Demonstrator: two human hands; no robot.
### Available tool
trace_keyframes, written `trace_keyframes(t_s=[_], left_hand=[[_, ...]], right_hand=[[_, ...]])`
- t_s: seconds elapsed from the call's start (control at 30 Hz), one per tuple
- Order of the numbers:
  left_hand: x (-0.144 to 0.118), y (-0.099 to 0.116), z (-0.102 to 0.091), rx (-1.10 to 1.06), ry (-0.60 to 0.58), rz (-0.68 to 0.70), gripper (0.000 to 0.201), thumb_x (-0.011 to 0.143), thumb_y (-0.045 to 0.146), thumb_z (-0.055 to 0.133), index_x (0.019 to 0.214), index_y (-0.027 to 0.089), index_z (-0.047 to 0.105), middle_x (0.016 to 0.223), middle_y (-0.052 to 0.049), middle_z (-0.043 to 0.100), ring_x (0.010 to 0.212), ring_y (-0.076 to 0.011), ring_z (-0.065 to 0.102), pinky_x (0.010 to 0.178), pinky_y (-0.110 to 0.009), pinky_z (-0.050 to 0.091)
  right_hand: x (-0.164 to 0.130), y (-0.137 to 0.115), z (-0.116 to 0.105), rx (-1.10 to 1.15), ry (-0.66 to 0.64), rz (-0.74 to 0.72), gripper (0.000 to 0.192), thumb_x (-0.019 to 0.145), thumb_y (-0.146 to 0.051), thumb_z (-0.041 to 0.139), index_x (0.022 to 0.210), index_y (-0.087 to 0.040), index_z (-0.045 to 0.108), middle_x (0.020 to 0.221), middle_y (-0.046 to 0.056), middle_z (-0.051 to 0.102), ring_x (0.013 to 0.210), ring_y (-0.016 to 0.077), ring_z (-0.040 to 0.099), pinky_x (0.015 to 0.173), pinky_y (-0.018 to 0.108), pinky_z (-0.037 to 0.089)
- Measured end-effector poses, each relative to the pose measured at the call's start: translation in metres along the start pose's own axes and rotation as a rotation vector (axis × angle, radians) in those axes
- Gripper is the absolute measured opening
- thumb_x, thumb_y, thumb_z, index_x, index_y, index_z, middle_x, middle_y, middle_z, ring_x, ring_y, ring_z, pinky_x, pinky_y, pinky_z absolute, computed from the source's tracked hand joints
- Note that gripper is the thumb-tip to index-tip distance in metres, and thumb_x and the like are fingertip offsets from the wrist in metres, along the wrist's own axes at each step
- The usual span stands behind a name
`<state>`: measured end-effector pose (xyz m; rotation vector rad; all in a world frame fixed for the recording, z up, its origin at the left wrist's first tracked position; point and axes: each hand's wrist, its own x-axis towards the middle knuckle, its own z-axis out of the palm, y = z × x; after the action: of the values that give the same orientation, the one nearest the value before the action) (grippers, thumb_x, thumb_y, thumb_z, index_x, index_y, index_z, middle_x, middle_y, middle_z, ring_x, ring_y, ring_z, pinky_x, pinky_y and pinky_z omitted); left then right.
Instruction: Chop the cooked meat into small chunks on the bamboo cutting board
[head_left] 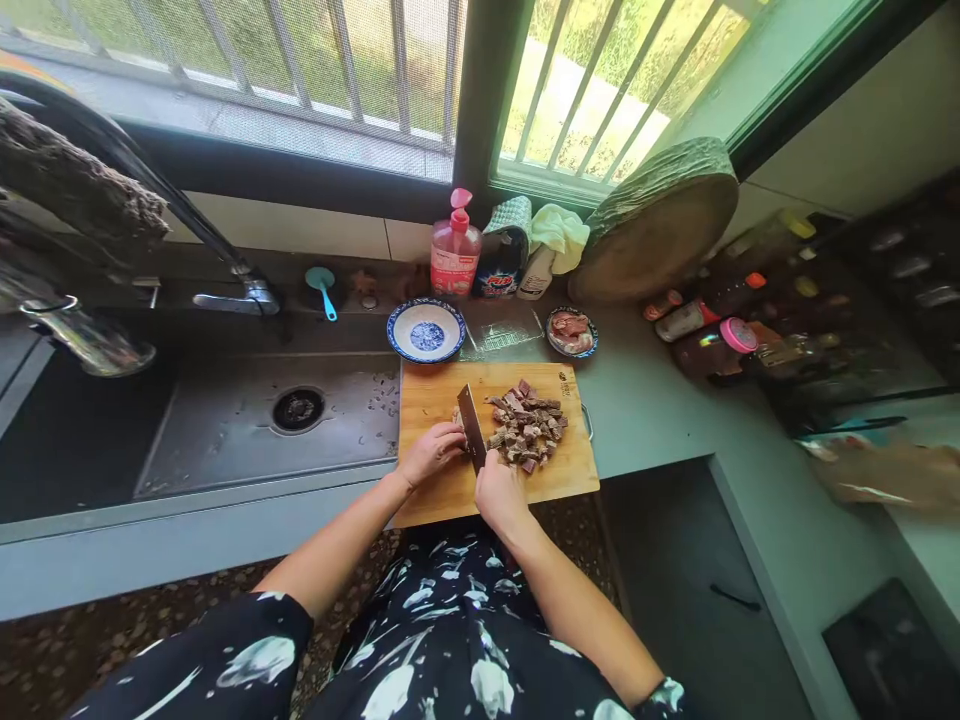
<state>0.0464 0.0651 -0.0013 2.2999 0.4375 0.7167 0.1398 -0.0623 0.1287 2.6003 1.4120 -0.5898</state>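
My right hand (501,492) is wrapped round the handle of a cleaver (472,425), whose blade stands on edge over the wooden cutting board (427,490). Close against the blade's left side, my left hand (433,452) has its fingers curled down on a piece of meat (456,414), mostly hidden under them. To the right of the blade lies a pile of chopped brown meat chunks (531,425). A blue-rimmed plate (427,331) sits behind the board, and a small bowl (593,345) of pinkish raw meat (571,331) stands at the back right.
On the left is a metal sink (225,430) with a faucet (251,292). A pink pump bottle (455,250), a dark bottle (501,265) and a large round wooden block (660,225) line the window wall. Jars, one with a pink lid (738,335), stand at right.
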Motion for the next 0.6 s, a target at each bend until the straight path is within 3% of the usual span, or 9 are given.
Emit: trace_keyframes(t_s=[0.37, 0.6], left_hand=[[0.000, -0.006, -0.001, -0.099, -0.005, -0.014, 0.017, 0.082, 0.030, 0.054, 0.092, 0.022, 0.065, 0.102, -0.005, 0.064, 0.101, -0.0160, 0.057, 0.092, -0.033, 0.045], [-0.001, -0.006, -0.002, -0.126, -0.019, -0.034, 0.019, 0.082, 0.031, 0.053, 0.094, 0.023, 0.065, 0.101, -0.003, 0.065, 0.101, -0.0152, 0.057, 0.091, -0.031, 0.046]], right_hand=[[-0.007, 0.005, 0.009, 0.012, -0.099, 0.034, 0.012, 0.085, -0.016, 0.040, 0.097, -0.014, 0.040, 0.080, 0.013, 0.063, 0.078, 0.0249, 0.064, 0.064, 0.031, 0.045], [0.010, -0.001, 0.000, -0.017, -0.147, 0.043, 0.016, 0.083, -0.016, 0.043, 0.099, -0.013, 0.040, 0.085, 0.014, 0.063, 0.080, 0.0244, 0.063, 0.065, 0.030, 0.045]])
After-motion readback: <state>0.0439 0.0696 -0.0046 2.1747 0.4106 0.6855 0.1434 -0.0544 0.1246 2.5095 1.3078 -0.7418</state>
